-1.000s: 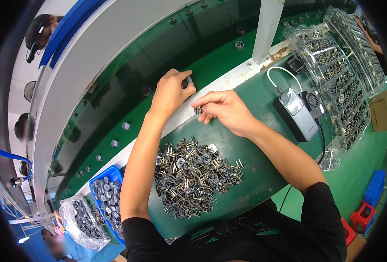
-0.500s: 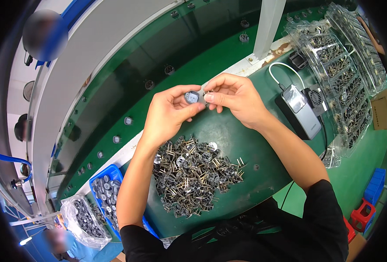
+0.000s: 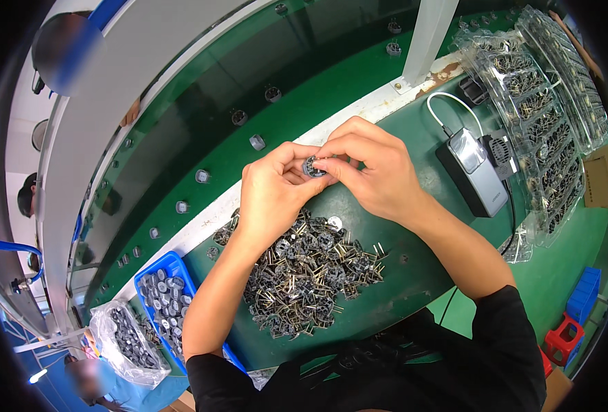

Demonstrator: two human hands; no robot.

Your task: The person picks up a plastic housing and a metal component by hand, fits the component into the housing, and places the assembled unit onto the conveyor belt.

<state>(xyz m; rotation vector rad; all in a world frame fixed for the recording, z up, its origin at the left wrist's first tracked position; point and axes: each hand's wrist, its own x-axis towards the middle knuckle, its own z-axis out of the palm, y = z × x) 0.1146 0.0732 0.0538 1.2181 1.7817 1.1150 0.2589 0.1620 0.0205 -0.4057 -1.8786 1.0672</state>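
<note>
A small round grey-and-black part [image 3: 312, 167] is held between both hands above the green table. My left hand [image 3: 274, 187] grips it from the left, with thumb and fingers closed around its rim. From the right, my right hand [image 3: 372, 167] pinches at the same part, its thumb and fingertips pressed on the top. The fingers hide much of the part. Below the hands lies a heap of black pronged pieces [image 3: 304, 275] with brass-coloured pins. A pale disc [image 3: 335, 223] rests at the heap's upper edge.
A blue bin [image 3: 170, 263] of grey caps and a clear bag [image 3: 105, 317] of similar caps sit left. Beyond a white rail [image 3: 242, 194], parts stand on a green strip [image 3: 228, 159]. A power bank [image 3: 470, 172] and clear trays [image 3: 517, 89] are right.
My hands have come together. The grey cap in my left hand and the small piece in my right were apart before; now both hands meet on one part. A grey part shows beyond my left hand.
</note>
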